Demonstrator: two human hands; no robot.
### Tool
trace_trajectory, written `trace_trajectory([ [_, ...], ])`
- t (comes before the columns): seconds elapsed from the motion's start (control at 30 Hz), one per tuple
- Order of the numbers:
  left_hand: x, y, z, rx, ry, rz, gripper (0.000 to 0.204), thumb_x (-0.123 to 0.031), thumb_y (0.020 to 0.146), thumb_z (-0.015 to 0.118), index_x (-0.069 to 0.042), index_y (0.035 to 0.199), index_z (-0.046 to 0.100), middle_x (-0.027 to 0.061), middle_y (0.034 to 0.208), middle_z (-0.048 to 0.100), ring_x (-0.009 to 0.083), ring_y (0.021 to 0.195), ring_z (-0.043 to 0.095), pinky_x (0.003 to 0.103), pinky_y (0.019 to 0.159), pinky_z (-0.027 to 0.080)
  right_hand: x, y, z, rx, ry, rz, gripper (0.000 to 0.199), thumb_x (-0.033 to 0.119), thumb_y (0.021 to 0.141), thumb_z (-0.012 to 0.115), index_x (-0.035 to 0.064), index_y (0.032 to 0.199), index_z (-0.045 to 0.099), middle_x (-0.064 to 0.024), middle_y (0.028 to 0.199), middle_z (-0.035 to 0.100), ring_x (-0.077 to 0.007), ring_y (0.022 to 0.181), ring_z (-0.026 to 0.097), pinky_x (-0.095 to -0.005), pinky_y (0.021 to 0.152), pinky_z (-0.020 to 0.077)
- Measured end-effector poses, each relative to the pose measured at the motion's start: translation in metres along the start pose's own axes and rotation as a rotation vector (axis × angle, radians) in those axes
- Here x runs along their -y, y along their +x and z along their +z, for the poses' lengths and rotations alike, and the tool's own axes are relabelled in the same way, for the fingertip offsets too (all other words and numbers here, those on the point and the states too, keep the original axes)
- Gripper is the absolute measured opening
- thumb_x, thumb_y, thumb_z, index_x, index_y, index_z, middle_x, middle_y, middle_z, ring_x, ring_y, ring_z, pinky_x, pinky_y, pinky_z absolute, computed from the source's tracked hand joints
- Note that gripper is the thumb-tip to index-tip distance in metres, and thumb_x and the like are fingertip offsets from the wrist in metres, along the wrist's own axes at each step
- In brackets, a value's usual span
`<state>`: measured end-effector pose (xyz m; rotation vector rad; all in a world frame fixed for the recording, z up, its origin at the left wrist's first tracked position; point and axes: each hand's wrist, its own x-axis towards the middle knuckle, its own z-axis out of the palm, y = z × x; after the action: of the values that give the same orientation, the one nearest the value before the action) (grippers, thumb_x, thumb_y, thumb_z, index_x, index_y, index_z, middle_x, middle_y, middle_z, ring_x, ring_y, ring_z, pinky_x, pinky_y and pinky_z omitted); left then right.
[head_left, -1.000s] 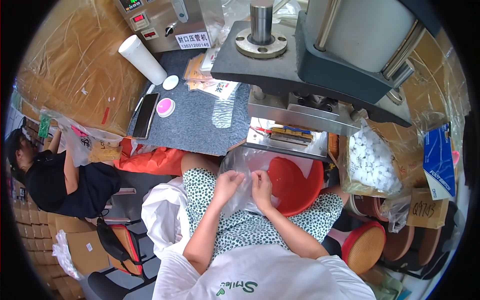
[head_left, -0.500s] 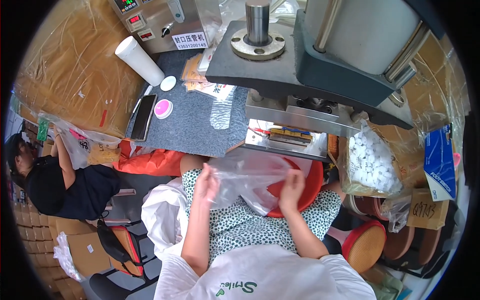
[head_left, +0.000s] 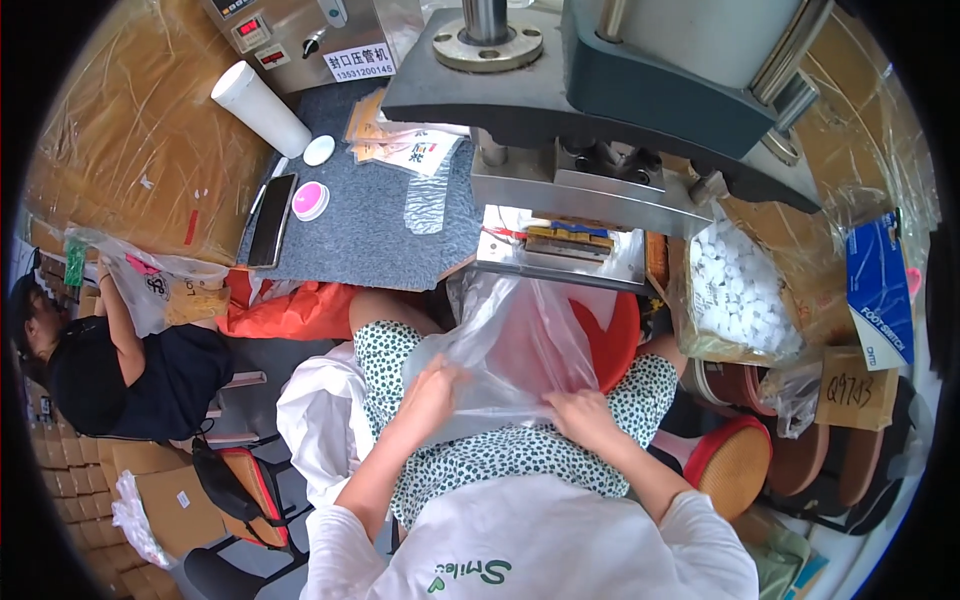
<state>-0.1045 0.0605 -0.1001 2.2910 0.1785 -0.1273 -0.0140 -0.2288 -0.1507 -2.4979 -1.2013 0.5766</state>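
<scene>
On the lap: clear plastic bag (head_left: 520, 345).
Left hand (head_left: 432, 392): fingers curled, pinching the bag.
Right hand (head_left: 583, 412): closed on the bag's near edge.
Far side: red bowl (head_left: 612, 335), machine edge close.

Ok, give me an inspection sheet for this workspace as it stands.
Surface: grey speckled mat beside a grey metal press machine.
Job's things: clear crumpled plastic bag on the lap, over a red round basin.
Clutter: black phone, pink round lid, white paper cup, bag of small white pieces.
Hands: left hand and right hand both pinch the bag.
Cables: nothing seen.
Surroundings: wrapped cardboard boxes; a person in black seated at left; red-rimmed stool.
</scene>
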Motion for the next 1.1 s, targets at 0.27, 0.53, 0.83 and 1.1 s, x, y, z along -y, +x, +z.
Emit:
trace_trajectory([
  [0.27, 0.088, 0.024, 0.106, 0.267, 0.467, -0.439, 0.066, -0.041, 0.084, 0.080, 0.003, 0.131, 0.062, 0.0375, 0.138, 0.053, 0.0476, 0.109, 0.067, 0.049, 0.094, 0.056, -0.031, -0.077, 0.025, 0.072, -0.012, 0.157, 0.044, 0.048, 0.105, 0.048, 0.0159, 0.119, 0.075, -0.0171, 0.118, 0.072, -0.0381, 0.111, 0.067, -0.0511, 0.101, 0.0466],
  [0.53, 0.347, 0.057, 0.233, -0.180, 0.521, -0.159, 0.059, -0.043, 0.090, 0.073, -0.010, 0.137, 0.064, 0.0120, 0.136, 0.065, 0.0264, 0.119, 0.065, 0.041, 0.102, 0.054, -0.105, 0.026, 0.117, 0.451, -0.245, 0.307, 0.055, 0.047, 0.092, 0.052, 0.0181, 0.135, 0.068, -0.0195, 0.141, 0.062, -0.0374, 0.135, 0.055, -0.0559, 0.112, 0.0389],
  [0.83, 0.252, 0.132, 0.175, 0.396, -1.242, -0.767, 0.039, -0.010, 0.098, 0.062, -0.007, 0.137, 0.059, 0.0105, 0.133, 0.065, 0.0293, 0.123, 0.062, 0.049, 0.106, 0.052, -0.334, -0.066, 0.119, -0.086, 0.580, 0.508, 0.031, 0.019, 0.100, 0.055, 0.0090, 0.128, 0.065, -0.0105, 0.119, 0.070, -0.0309, 0.117, 0.063, -0.0440, 0.096, 0.0538],
  [1.1, 0.218, 0.145, 0.111, -0.095, -1.296, -0.876, 0.048, -0.037, 0.095, 0.070, -0.011, 0.135, 0.058, 0.0108, 0.131, 0.064, 0.0290, 0.114, 0.064, 0.054, 0.090, 0.056, -0.344, -0.039, 0.097, -0.584, -0.325, 0.552, 0.062, 0.035, 0.097, 0.067, 0.0103, 0.150, 0.046, -0.0113, 0.151, 0.053, -0.0383, 0.133, 0.054, -0.0493, 0.106, 0.0484],
])
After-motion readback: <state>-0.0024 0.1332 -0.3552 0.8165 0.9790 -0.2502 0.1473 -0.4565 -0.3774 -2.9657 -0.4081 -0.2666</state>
